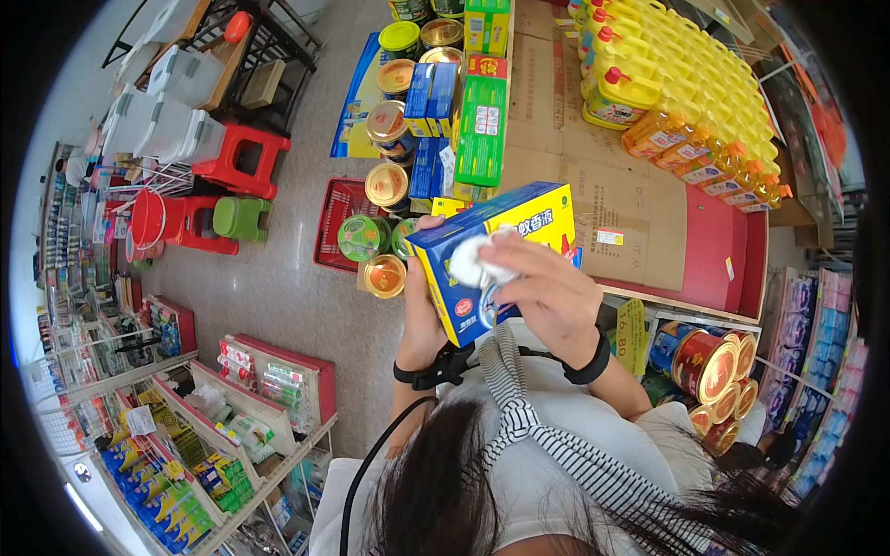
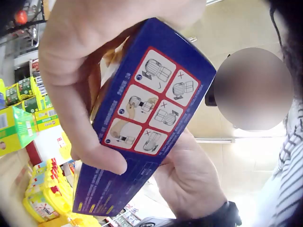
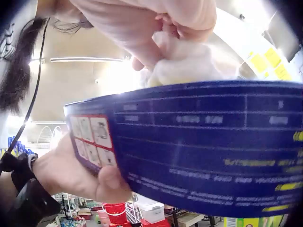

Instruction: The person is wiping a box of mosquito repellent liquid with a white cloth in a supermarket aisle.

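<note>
A blue and yellow box (image 1: 533, 211) is held up in front of the chest. The left hand (image 1: 423, 310) grips its left end, and in the left wrist view the fingers of the left hand (image 2: 75, 80) curl round the box (image 2: 147, 109). The right hand (image 1: 554, 295) pinches a crumpled white cloth (image 1: 471, 263) against the yellow and blue front face. In the right wrist view the cloth (image 3: 189, 64) lies between the right hand (image 3: 156, 28) and the edge of the box (image 3: 203, 142).
Gold-lidded cans (image 1: 386, 183) and green boxes (image 1: 482, 120) stand ahead on the display beside a red basket (image 1: 336, 222). Flattened cardboard (image 1: 593, 176) covers the display's middle. Yellow bottles (image 1: 619, 97) fill its right. More cans (image 1: 709, 366) are stacked at lower right; red stools (image 1: 243, 153) stand left.
</note>
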`<state>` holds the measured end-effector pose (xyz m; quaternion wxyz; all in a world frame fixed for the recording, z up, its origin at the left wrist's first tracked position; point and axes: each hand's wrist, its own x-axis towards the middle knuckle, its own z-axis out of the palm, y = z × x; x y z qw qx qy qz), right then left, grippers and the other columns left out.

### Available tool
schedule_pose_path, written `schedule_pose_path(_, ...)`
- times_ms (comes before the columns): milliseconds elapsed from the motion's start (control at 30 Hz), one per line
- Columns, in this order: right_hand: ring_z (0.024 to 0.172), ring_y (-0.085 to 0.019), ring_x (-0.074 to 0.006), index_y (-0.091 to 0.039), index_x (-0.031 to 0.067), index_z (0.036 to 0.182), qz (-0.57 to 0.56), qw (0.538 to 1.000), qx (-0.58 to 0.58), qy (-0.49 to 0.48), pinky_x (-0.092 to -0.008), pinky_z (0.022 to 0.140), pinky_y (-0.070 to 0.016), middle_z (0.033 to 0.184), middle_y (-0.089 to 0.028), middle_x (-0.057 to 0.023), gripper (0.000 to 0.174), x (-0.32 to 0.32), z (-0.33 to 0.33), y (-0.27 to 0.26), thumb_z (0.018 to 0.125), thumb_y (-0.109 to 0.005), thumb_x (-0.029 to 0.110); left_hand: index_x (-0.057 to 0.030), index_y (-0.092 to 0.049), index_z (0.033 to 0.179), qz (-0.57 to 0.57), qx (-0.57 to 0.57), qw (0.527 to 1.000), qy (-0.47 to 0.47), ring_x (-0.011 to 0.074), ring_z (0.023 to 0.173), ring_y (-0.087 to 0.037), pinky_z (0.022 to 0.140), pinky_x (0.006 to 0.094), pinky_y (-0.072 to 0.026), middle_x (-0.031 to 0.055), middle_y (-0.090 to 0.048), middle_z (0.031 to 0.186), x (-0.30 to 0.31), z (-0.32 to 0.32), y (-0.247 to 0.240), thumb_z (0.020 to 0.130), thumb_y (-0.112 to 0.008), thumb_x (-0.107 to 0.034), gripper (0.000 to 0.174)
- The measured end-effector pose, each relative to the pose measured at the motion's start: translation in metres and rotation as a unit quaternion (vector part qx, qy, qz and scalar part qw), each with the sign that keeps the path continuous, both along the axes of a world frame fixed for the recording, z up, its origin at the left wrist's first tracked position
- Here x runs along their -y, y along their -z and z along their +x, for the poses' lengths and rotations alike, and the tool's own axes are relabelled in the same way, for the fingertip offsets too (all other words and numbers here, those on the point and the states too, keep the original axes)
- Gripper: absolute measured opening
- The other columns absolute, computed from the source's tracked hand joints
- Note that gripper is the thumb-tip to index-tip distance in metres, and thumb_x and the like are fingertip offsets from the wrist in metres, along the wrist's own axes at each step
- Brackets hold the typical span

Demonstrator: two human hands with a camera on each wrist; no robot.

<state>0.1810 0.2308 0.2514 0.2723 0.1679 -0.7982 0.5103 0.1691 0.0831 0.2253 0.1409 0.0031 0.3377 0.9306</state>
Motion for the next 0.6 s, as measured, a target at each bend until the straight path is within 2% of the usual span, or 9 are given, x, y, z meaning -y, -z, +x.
schedule_pose_path(67,0.103,-0.065,-0.0302,-0.062,0.0012,0.073,0.013,0.997,-0.024,-0.068,-0.0401,0.093,-0.0509,0.104,-0.069,-0.0150,0.011,-0.001,0.003,0.002,0.066,-0.065,-0.006,-0.0135,-0.033,0.137,-0.010,0.024,0.999,-0.018,0.0316,0.123,-0.049,0.104,0.0451,-0.0413,0.0185,-0.047,0.136,0.001,-0.001,-0.001,0.100,-0.029,-0.052,0.054)
schedule_pose_path(167,0.104,-0.065,-0.0305,-0.063,0.0016,0.073,0.039,0.998,-0.013,-0.054,-0.0393,0.092,-0.0512,0.105,-0.069,-0.0139,0.010,-0.015,0.002,0.010,0.067,-0.066,-0.005,-0.0123,-0.036,0.136,-0.002,0.035,0.999,-0.037,0.0309,0.122,-0.052,0.102,0.0454,-0.0431,0.0181,-0.050,0.134,0.010,-0.007,0.000,0.099,-0.031,-0.053,0.055)
schedule_pose_path(233,0.103,-0.066,-0.0299,-0.063,0.0017,0.073,0.039,0.999,0.012,-0.020,-0.0376,0.090,-0.0520,0.106,-0.070,-0.0127,0.011,-0.031,-0.001,0.016,0.067,-0.065,-0.007,-0.0119,-0.038,0.134,-0.006,0.030,0.999,-0.037,0.0305,0.120,-0.053,0.099,0.0446,-0.0469,0.0180,-0.050,0.133,0.018,-0.009,0.003,0.098,-0.034,-0.053,0.054)
schedule_pose_path(300,0.102,-0.066,-0.0291,-0.063,0.0022,0.072,0.068,0.992,0.032,0.105,-0.0358,0.087,-0.0528,0.105,-0.070,-0.0117,0.013,-0.041,-0.008,0.010,0.067,-0.063,-0.010,-0.0117,-0.039,0.133,-0.020,0.008,1.000,-0.016,0.0300,0.119,-0.055,0.096,0.0431,-0.0496,0.0179,-0.050,0.133,0.022,-0.009,0.005,0.098,-0.034,-0.054,0.055)
schedule_pose_path(333,0.102,-0.067,-0.0285,-0.062,0.0020,0.071,0.014,0.993,0.037,0.115,-0.0348,0.087,-0.0532,0.102,-0.071,-0.0119,0.014,-0.041,-0.011,0.009,0.067,-0.062,-0.012,-0.0117,-0.039,0.133,0.009,0.005,1.000,-0.009,0.0300,0.117,-0.056,0.094,0.0425,-0.0511,0.0181,-0.051,0.132,0.020,-0.009,0.005,0.098,-0.033,-0.054,0.055)
schedule_pose_path(367,0.102,-0.067,-0.0285,-0.062,0.0020,0.071,0.013,0.993,0.037,0.113,-0.0348,0.087,-0.0532,0.102,-0.071,-0.0119,0.014,-0.039,-0.013,0.007,0.067,-0.062,-0.012,-0.0117,-0.039,0.133,0.008,0.005,1.000,-0.010,0.0300,0.117,-0.056,0.094,0.0425,-0.0511,0.0181,-0.051,0.132,0.018,-0.009,0.004,0.098,-0.033,-0.054,0.055)
schedule_pose_path(500,0.104,-0.065,-0.0297,-0.062,0.0030,0.071,0.057,0.998,-0.010,0.039,-0.0368,0.091,-0.0522,0.103,-0.070,-0.0118,0.014,-0.015,-0.010,0.002,0.067,-0.063,-0.010,-0.0127,-0.037,0.135,0.005,0.038,0.999,-0.023,0.0316,0.120,-0.054,0.098,0.0451,-0.0479,0.0187,-0.051,0.131,0.008,-0.004,-0.004,0.099,-0.032,-0.053,0.054)
schedule_pose_path(567,0.107,-0.064,-0.0304,-0.062,0.0033,0.072,0.039,0.996,-0.021,-0.084,-0.0388,0.094,-0.0509,0.104,-0.070,-0.0119,0.012,-0.001,-0.003,0.000,0.068,-0.063,-0.008,-0.0136,-0.035,0.136,0.021,0.046,0.999,-0.010,0.0325,0.120,-0.053,0.099,0.0458,-0.0463,0.0191,-0.051,0.132,0.008,-0.006,0.001,0.099,-0.032,-0.052,0.053)
schedule_pose_path(600,0.108,-0.063,-0.0306,-0.062,0.0032,0.071,0.033,0.993,-0.009,-0.116,-0.0393,0.094,-0.0501,0.104,-0.070,-0.0118,0.011,-0.001,0.000,0.003,0.068,-0.063,-0.007,-0.0128,-0.036,0.135,0.031,0.060,0.997,-0.019,0.0325,0.120,-0.053,0.100,0.0452,-0.0461,0.0190,-0.051,0.132,0.009,-0.007,-0.002,0.099,-0.031,-0.052,0.054)
